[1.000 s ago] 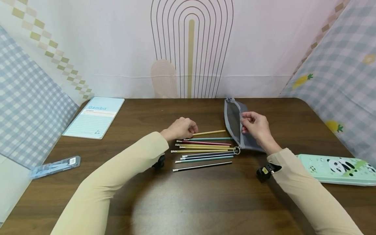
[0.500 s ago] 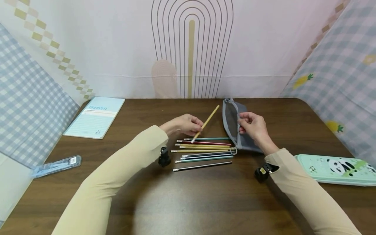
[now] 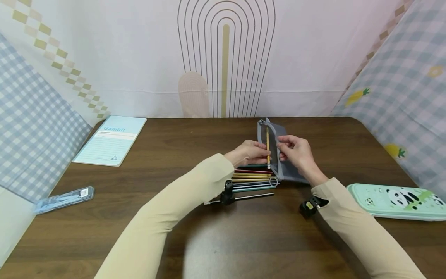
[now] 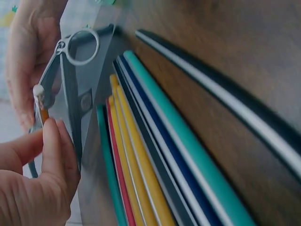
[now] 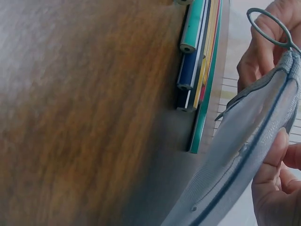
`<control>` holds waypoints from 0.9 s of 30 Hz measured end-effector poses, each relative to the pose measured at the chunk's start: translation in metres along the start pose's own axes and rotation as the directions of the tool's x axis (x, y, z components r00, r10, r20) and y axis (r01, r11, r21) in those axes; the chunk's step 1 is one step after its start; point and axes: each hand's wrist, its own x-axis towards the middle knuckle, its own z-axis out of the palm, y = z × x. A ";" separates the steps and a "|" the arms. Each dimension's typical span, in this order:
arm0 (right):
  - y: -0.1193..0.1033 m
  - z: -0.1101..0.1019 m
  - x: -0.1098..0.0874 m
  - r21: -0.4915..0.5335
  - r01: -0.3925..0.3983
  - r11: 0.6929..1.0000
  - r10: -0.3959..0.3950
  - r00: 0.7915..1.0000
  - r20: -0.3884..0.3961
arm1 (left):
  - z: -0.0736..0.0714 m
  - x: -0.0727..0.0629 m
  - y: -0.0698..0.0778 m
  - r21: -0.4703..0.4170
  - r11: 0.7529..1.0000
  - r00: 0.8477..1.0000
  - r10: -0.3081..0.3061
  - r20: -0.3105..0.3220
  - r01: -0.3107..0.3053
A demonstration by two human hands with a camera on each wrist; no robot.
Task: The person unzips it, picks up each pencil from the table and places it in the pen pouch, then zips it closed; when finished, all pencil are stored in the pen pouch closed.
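Note:
My left hand (image 3: 249, 152) pinches a yellow pencil (image 3: 268, 149) near its white eraser end. In the head view the pencil lines up with the gaping mouth of a grey zip pouch (image 3: 290, 168); how far inside its point sits, I cannot tell. The pouch's near side edge is pinched between the thumb and fingers of my right hand (image 3: 296, 151). A metal ring (image 4: 84, 46) hangs at the zip end. Beneath and beside my left hand lie several coloured pencils (image 3: 252, 176), partly hidden by the wrist. A black pencil (image 3: 258, 196) lies apart, closer to me.
To the right rests a mint pencil case (image 3: 397, 201) with a panda picture. A light blue notebook (image 3: 111, 140) lies at the back left, with a clear flat case (image 3: 66, 199) nearer the left edge. Patterned cloth (image 3: 150, 58) hangs behind the table.
My left hand has picked up the yellow pencil, turned it upright and brought it right to the pouch mouth. My right hand keeps its hold, and the pouch has shifted slightly left.

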 end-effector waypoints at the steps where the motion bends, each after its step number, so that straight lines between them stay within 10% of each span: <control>1: -0.001 0.000 0.000 -0.003 0.004 1.000 -0.004 1.000 0.003 | 0.003 0.001 0.000 -0.004 1.000 1.000 0.011 -0.015 -0.011; 7: -0.002 0.003 0.000 -0.006 0.022 1.000 -0.022 1.000 0.015 | 0.014 0.002 -0.004 -0.030 0.998 0.995 0.051 -0.088 -0.054; 16: -0.002 0.002 -0.002 -0.013 0.020 1.000 -0.020 1.000 0.001 | 0.005 -0.006 -0.004 -0.054 0.994 0.995 0.098 0.000 -0.098; 22: 0.000 -0.002 -0.001 0.003 0.010 1.000 -0.010 1.000 -0.022 | -0.037 -0.016 -0.003 0.205 0.966 0.987 0.152 0.043 -0.158; 27: 0.002 -0.003 -0.001 0.005 0.008 1.000 -0.007 1.000 -0.024 | -0.070 -0.024 -0.008 0.491 0.855 0.985 0.168 0.041 -0.166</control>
